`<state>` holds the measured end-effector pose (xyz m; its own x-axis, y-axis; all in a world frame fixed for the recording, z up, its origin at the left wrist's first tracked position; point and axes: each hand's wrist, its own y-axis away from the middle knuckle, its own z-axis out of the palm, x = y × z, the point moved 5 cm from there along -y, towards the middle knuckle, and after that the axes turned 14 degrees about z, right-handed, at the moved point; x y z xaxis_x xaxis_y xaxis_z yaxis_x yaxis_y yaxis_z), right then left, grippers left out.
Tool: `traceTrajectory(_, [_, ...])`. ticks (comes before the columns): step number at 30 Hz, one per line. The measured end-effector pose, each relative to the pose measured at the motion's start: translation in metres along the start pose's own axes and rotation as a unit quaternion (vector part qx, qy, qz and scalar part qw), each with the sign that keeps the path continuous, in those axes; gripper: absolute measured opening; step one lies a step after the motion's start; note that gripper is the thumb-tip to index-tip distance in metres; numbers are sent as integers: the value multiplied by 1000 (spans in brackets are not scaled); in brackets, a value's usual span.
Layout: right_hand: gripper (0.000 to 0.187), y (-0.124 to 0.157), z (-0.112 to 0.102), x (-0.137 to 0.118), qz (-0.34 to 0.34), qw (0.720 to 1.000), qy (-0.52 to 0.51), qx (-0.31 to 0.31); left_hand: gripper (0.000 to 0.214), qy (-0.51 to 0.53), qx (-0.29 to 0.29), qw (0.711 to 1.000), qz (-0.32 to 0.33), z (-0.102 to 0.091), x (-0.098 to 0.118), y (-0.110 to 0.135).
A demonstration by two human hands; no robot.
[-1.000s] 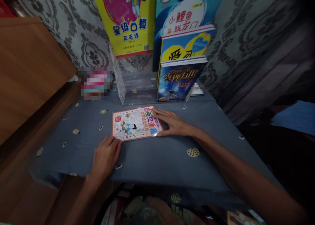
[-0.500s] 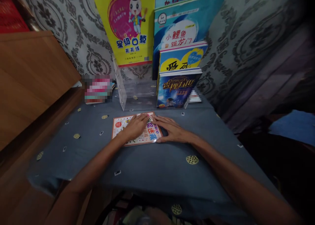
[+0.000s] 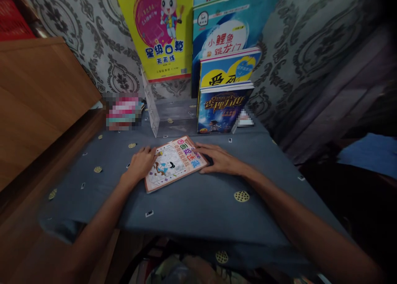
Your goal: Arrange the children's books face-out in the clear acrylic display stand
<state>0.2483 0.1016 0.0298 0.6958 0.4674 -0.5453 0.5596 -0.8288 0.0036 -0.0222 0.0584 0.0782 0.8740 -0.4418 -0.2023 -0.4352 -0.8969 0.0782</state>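
Note:
A thin picture book (image 3: 173, 162) with an orange-red border and coloured Chinese lettering lies turned at a slant, its cover facing up, on or just above the cloth. My right hand (image 3: 217, 160) grips its right end, fingers along the far side and thumb at the near corner. At the opposite end, my left hand (image 3: 139, 164) holds the left edge, with fingertips at the upper left corner. The undersides of both hands are hidden.
Behind the book stands a clear stepped acrylic rack (image 3: 173, 128) holding a yellow workbook (image 3: 167, 35), a teal book (image 3: 229, 31), a yellow-and-blue book (image 3: 229, 68) and a dark blue book (image 3: 220, 110). A blurred-out pile (image 3: 124, 112) lies left. A wooden cabinet (image 3: 43, 106) flanks the patterned grey tablecloth (image 3: 186, 209).
My left hand has slid from the top of the cover to its left edge, uncovering the picture. The book has turned, its left end swinging nearer. My right hand stays at the right end.

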Motion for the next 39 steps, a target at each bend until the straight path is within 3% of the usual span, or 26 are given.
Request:
traceTrajectory(4, [75, -2, -6, 3, 14, 998, -3, 57, 37, -21, -46, 999, -21, -5, 16, 16])
traceTrajectory(7, [54, 0, -10, 3, 30, 992, 10, 120, 34, 20, -68, 997, -19, -6, 30, 30])
traceTrajectory(10, [40, 1, -9, 0, 36, 988, 35, 143, 31, 85, -68, 994, 1, -6, 47, 39])
traceTrajectory(13, [35, 1, -6, -7, 21, 988, 62, 142, 26, 78, -33, 996, 3, -7, 57, 43])
traceTrajectory(17, [37, 3, -5, -17, 18, 988, 74, 138, 26, 48, 84, 994, 54, -3, 72, 44])
traceTrajectory(20, [40, 4, -2, -21, 32, 988, 68, 133, 43, 73, 135, 982, 106, 10, 87, 48])
traceTrajectory(26, [50, 9, 8, -32, 54, 987, 59, 140, 57, 81, 143, 979, 119, 26, 102, 56])
traceTrajectory(32, [61, 25, 23, -73, -10, 986, 80, 146, 56, 123, 161, 972, 118, 27, 99, 56])
traceTrajectory(37, [68, 32, 43, -84, 1, 990, 122, 70, 54, 194, 172, 959, 116, 31, 95, 56])
traceTrajectory(39, [67, 32, 46, -83, 8, 991, 125, 52, 52, 238, 186, 949, 85, 34, 86, 56])
